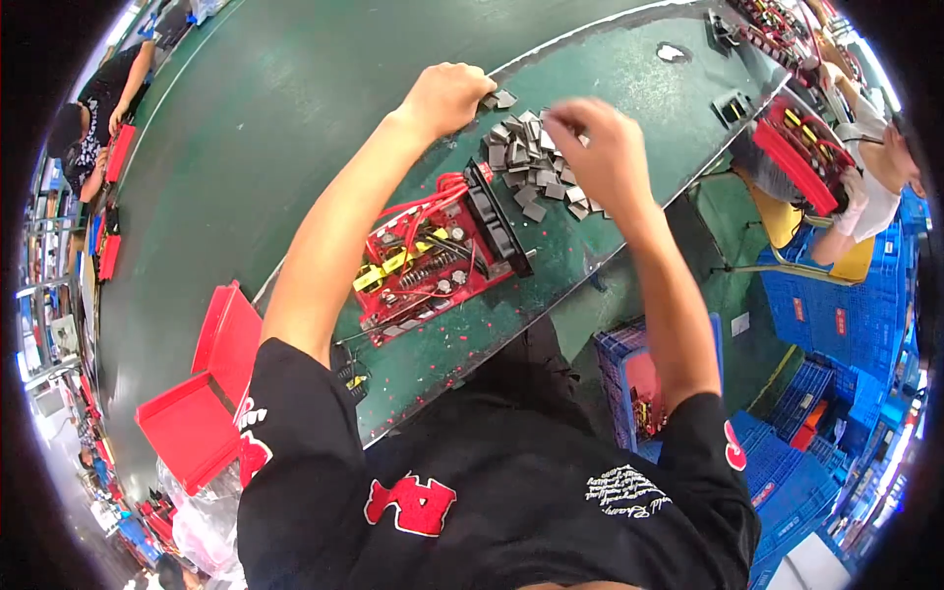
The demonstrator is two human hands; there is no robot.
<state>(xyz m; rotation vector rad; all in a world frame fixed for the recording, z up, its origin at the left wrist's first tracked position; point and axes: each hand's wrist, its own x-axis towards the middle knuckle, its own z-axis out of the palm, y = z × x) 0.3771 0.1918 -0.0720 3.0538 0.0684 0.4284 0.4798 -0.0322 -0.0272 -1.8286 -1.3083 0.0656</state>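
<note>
My left hand [447, 98] is curled closed at the upper left of a pile of small grey flat pieces [536, 162]; whatever it holds is hidden, though one or two grey pieces [503, 99] lie right beside its fingertips. Over the pile's right side hovers my right hand [602, 147], its fingers bent and smeared by motion, so its grip is unclear. Between my forearms lies an opened red device [433, 256] with a circuit board, yellow-wrapped parts, coils and a bundle of red wires. A black end panel [499, 218] stands upright at its right end.
The green table [285, 128] carries red crumbs near its front edge. Red casing shells [187, 423] sit at left. A blue crate [615, 383] stands below the edge at right. Co-workers are at left [93, 118] and at right, where a gloved hand [854, 202] touches another red device [801, 147].
</note>
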